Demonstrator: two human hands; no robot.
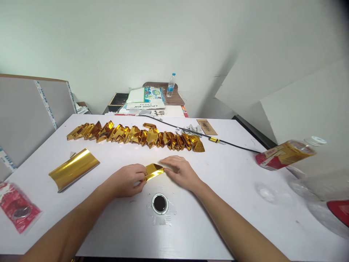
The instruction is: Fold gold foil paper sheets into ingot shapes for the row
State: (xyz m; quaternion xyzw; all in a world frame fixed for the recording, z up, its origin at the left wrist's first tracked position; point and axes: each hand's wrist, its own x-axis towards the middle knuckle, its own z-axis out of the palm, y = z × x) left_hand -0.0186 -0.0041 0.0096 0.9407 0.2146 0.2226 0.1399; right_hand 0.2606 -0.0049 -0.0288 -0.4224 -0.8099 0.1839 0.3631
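My left grip (131, 181) pinches the folded gold paper (155, 171) over the table (120, 229) — my right grip (182, 173), fingers parted, is at its other end.

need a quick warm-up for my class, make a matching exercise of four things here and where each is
1. folded gold piece
2. row of gold pieces
3. smooth gold sheet
4. blue-capped bottle

A. left of the left hand
B. on the brown board
C. between left hand and right hand
D. across the table, beyond both hands

Pairs: 1-C, 2-D, 3-A, 4-B
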